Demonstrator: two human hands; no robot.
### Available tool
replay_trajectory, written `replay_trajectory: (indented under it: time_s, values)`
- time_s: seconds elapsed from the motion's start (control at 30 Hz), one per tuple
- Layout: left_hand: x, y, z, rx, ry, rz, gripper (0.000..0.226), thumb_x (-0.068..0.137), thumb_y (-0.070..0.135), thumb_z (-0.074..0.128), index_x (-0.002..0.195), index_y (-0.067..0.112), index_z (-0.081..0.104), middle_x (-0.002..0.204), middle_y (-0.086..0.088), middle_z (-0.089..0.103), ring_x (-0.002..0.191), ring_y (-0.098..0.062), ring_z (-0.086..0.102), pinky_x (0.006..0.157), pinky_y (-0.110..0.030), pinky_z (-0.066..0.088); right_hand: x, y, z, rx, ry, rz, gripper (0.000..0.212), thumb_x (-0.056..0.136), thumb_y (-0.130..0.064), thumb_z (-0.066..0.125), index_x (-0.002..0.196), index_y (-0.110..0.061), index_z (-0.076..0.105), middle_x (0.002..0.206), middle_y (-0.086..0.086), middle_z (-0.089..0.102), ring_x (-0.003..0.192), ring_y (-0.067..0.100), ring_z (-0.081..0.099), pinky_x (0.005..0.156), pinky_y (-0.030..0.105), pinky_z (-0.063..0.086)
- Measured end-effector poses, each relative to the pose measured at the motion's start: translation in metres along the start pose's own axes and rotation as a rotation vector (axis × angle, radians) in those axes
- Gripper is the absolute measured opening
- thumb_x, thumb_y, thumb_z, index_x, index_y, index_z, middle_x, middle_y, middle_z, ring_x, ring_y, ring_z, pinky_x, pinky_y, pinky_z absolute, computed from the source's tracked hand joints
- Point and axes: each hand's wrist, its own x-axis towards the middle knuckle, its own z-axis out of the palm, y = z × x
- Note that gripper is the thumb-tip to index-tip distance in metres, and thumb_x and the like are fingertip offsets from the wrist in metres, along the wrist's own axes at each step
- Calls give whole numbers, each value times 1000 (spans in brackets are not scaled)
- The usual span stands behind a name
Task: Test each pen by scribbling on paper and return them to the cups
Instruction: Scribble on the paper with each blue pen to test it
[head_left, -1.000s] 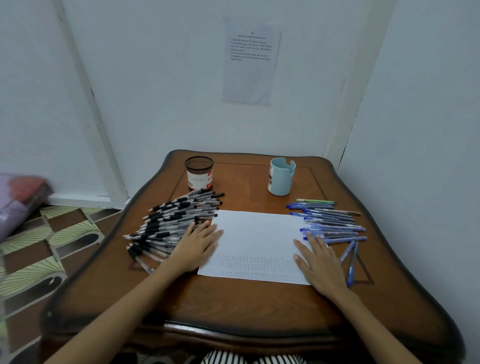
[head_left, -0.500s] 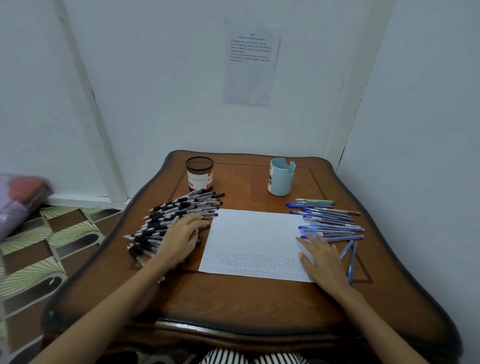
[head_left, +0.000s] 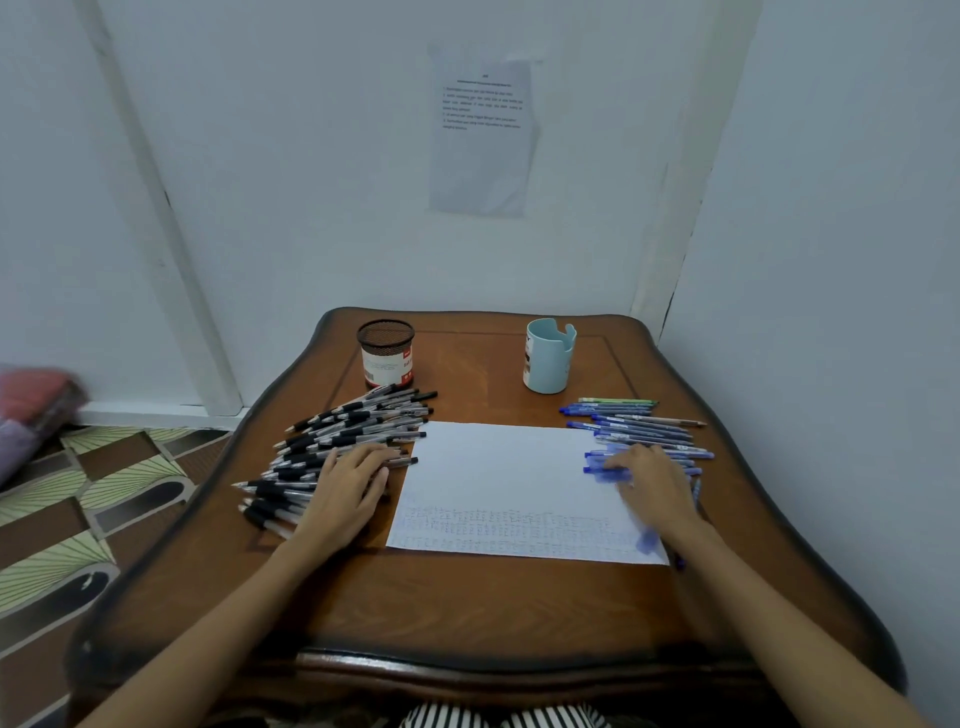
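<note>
A white sheet of paper (head_left: 509, 478) with faint scribbles along its near edge lies in the middle of the wooden table (head_left: 467, 608). A heap of black pens (head_left: 332, 436) lies to its left, and my left hand (head_left: 348, 488) rests flat on that heap. Blue pens (head_left: 639, 426) lie in a row to the right of the sheet. My right hand (head_left: 657, 486) is blurred, its fingers stretched over the nearest blue pens. One blurred blue pen (head_left: 647, 540) lies beside that wrist on the paper's corner. A black mesh cup (head_left: 386, 353) and a light blue cup (head_left: 549, 358) stand behind the sheet, no pens showing in them.
White walls close in behind the table and on its right. A printed sheet (head_left: 483, 130) hangs on the back wall. Patterned floor tiles (head_left: 93, 499) and a pink bundle (head_left: 31, 400) are to the left. The table's near edge curves in front of me.
My left hand slid left off the paper onto the black pens. My right hand moved up from the paper's edge onto the blue pens, and one loose blue pen shifted toward the paper's corner.
</note>
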Motion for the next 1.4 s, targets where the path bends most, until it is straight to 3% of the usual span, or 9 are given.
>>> replay_trajectory:
  time_s: [0.13, 0.23, 0.43, 0.5, 0.63, 0.83, 0.97, 1.17, 1.4]
  values:
    - [8, 16, 0, -27, 89, 100, 38, 93, 31, 35, 113, 16, 63, 118, -1, 60, 111, -16, 51, 98, -37, 37, 7, 1, -6, -82, 50, -85, 20, 87, -27, 66, 104, -18, 70, 110, 4, 65, 103, 21, 51, 72, 25, 30]
    - [16, 24, 0, 51, -5, 180, 47, 89, 37, 28, 116, 19, 62, 123, -1, 59, 117, -19, 51, 100, -38, 39, 5, 2, -3, 18, 121, -100, 12, 87, -21, 65, 94, -12, 71, 104, 7, 63, 100, 23, 52, 71, 25, 27]
    - [14, 4, 5, 300, -380, 80, 78, 80, 59, -2, 147, 31, 28, 157, 7, 18, 146, -13, 8, 116, -40, -1, 0, 20, 8, 177, 130, -59, 12, 84, -12, 69, 94, -5, 71, 100, 13, 60, 96, 22, 53, 75, 22, 35]
    - [12, 0, 7, 328, -372, 75, 89, 73, 61, -12, 148, 31, 25, 157, 8, 14, 146, -13, 4, 116, -40, -4, 1, 21, 7, 163, 164, -97, 9, 85, -11, 67, 89, -5, 71, 94, 14, 63, 91, 27, 59, 72, 25, 38]
    - [15, 6, 8, 234, -249, 50, 85, 77, 57, -6, 140, 26, 42, 150, 6, 34, 141, -14, 24, 116, -40, 6, 7, 2, 1, 310, 259, -138, 40, 90, -36, 49, 94, 0, 66, 87, 16, 69, 75, 30, 66, 72, 31, 49]
    - [42, 5, 14, 158, -90, 70, 44, 98, 33, 27, 128, 20, 54, 136, 0, 51, 130, -16, 41, 110, -33, 23, 24, -68, 12, 343, 244, -205, 26, 94, -9, 53, 119, -8, 61, 116, 13, 63, 104, 27, 61, 88, 23, 42]
    - [58, 1, 17, 152, -94, 46, 33, 101, 21, 37, 128, 20, 54, 138, 1, 48, 131, -17, 38, 110, -35, 21, 30, -100, 26, 448, 191, -96, 29, 98, -23, 48, 118, -10, 63, 110, 12, 64, 101, 26, 59, 81, 29, 43]
    - [62, -7, 24, 144, -97, 37, 32, 100, 20, 37, 128, 22, 54, 138, 3, 47, 132, -15, 37, 110, -34, 19, 38, -109, 37, 197, 118, -114, 42, 97, -44, 40, 131, -24, 56, 100, 9, 67, 91, 23, 62, 65, 29, 40]
    - [64, -10, 28, 152, -113, 47, 34, 100, 23, 36, 131, 22, 51, 142, 4, 43, 134, -15, 33, 113, -34, 14, 31, -103, 41, 87, 97, 8, 46, 92, -58, 41, 122, -31, 63, 105, 8, 70, 94, 25, 65, 68, 30, 43]
